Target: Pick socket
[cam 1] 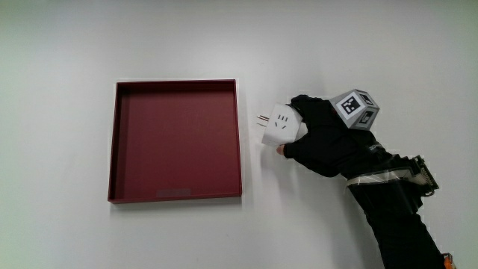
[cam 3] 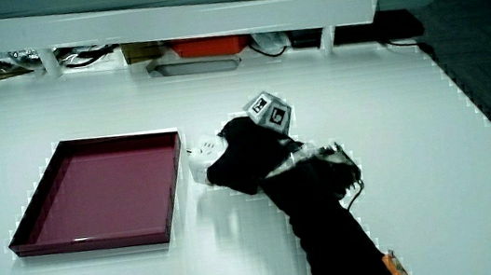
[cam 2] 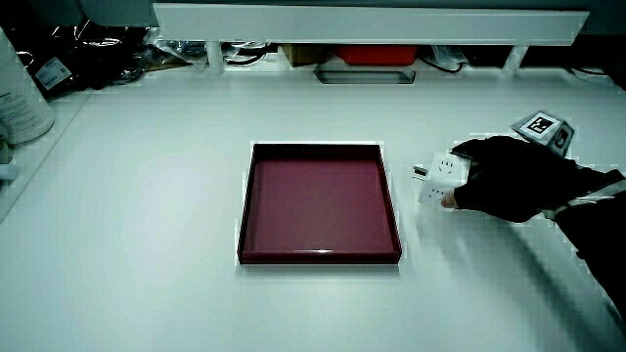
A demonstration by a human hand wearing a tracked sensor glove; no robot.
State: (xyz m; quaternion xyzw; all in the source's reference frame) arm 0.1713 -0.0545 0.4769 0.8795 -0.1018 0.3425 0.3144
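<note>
The socket point(cam 1: 281, 125) is a white cube with slots on its upper face and metal prongs pointing toward the tray. It sits beside the dark red tray point(cam 1: 239, 142), just outside its rim. The gloved hand point(cam 1: 317, 138) is shut on the socket, fingers wrapped around the side away from the tray, with the patterned cube point(cam 1: 357, 109) on its back. Both side views show the socket point(cam 2: 441, 176) point(cam 3: 204, 156) in the hand point(cam 2: 509, 179) point(cam 3: 246, 156), next to the tray point(cam 2: 245, 210) point(cam 3: 174, 184). I cannot tell whether the socket rests on the table or is lifted.
The red tray holds nothing. A low white partition point(cam 2: 372, 20) point(cam 3: 184, 18) runs along the table's edge farthest from the person, with cables and a red box under it. A white container point(cam 2: 20, 98) stands at the table's edge in a side view.
</note>
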